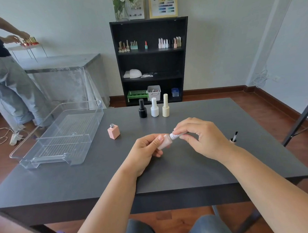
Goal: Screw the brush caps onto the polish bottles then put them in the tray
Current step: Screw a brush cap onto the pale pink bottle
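Observation:
My left hand [148, 149] grips a pale pink polish bottle [164, 142], tilted with its neck toward the right, above the middle of the dark table. My right hand [199, 137] pinches the silvery brush cap [176, 135] sitting on that bottle's neck. A peach square bottle [113, 131] stands uncapped to the left. A brush cap [233, 138] stands brush-up on the table behind my right wrist. At the table's far side stand capped black [142, 109], white [154, 108] and cream [165, 106] bottles. The clear plastic tray [43, 155] lies at the left with nothing in it.
The dark table [171, 174] ends near my knees. Behind it stands a black shelf unit [150, 62] with more bottles and bins. Another person [0, 71] stands at a side table at the far left. A chair frame [301, 118] sits at the right.

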`<action>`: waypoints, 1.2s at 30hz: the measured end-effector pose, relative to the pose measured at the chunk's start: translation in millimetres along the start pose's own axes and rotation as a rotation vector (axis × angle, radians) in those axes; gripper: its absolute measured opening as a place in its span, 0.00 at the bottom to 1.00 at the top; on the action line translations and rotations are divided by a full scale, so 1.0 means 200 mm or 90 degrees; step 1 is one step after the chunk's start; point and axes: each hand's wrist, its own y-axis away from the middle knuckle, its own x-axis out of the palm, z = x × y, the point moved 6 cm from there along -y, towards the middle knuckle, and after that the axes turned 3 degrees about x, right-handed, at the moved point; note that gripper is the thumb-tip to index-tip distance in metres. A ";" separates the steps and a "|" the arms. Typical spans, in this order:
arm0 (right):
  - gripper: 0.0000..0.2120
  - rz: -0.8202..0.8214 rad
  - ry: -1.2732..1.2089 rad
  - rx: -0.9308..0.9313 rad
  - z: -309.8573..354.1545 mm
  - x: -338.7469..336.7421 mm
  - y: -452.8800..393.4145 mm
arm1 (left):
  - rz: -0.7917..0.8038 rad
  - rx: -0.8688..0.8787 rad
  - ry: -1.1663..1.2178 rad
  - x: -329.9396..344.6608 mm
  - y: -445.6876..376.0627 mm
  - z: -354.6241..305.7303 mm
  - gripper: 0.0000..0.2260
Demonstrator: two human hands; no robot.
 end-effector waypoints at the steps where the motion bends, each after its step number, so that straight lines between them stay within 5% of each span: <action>1: 0.12 0.009 -0.013 0.027 -0.02 0.00 0.00 | 0.003 0.004 -0.001 0.00 0.00 0.00 0.13; 10: 0.10 0.033 -0.016 0.241 -0.11 0.07 0.01 | -0.035 0.049 0.015 -0.01 -0.01 0.02 0.14; 14: 0.19 0.043 -0.216 0.323 -0.15 0.10 0.03 | -0.053 0.057 0.017 -0.02 -0.01 0.01 0.12; 19: 0.16 -0.016 -0.502 0.280 -0.12 0.16 0.06 | -0.033 0.053 0.005 -0.02 -0.01 0.00 0.15; 24: 0.07 -0.163 -0.453 0.353 -0.14 0.16 0.02 | -0.016 0.045 -0.031 0.00 0.00 0.00 0.15; 28: 0.22 -0.151 -0.384 0.391 -0.18 0.19 0.03 | -0.040 0.046 -0.033 -0.01 0.00 -0.01 0.15; 31: 0.20 -0.094 -0.511 0.377 -0.19 0.22 0.06 | -0.044 0.039 -0.045 -0.01 0.00 0.00 0.14; 36: 0.10 -0.166 -0.629 0.345 -0.19 0.20 0.06 | -0.039 0.041 -0.081 -0.01 -0.01 0.01 0.14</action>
